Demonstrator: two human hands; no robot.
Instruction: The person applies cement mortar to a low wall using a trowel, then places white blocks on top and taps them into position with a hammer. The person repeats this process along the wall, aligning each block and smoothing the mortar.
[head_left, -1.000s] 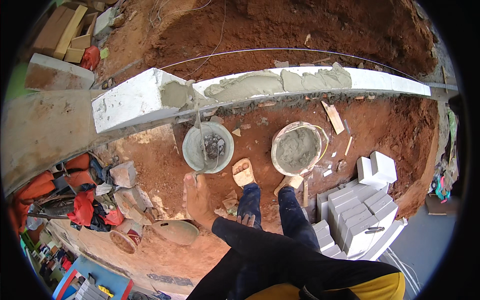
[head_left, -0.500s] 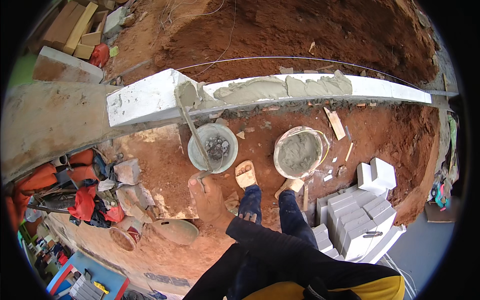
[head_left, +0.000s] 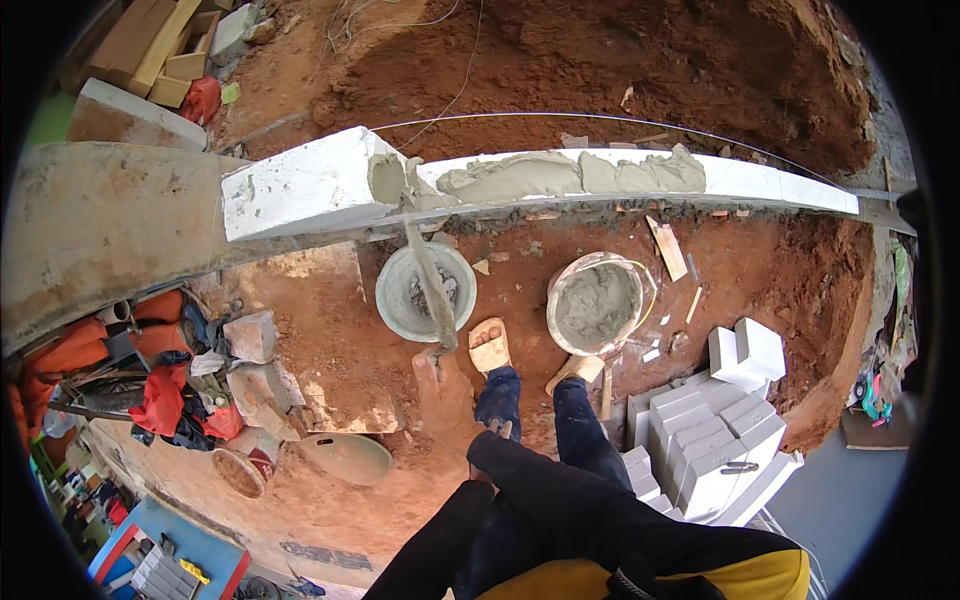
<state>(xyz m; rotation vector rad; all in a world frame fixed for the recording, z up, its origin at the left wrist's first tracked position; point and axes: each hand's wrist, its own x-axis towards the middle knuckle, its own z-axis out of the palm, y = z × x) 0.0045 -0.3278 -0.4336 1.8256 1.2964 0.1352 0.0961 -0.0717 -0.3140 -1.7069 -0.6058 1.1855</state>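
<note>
One trowel is hanging above the grey bucket, the right hand clasping its hidden end; the left hand is mostly hiding behind the right sleeve, its grip unclear to me.

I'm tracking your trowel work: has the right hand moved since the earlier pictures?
Yes, rightward: against the pale bucket, the right hand has gone from below its left half to below its right half.

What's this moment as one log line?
right hand: gripping trowel | left hand: by left knee, mostly hidden | tip: near mortared end of white block, contact unclear | bucket: behind blade
</note>
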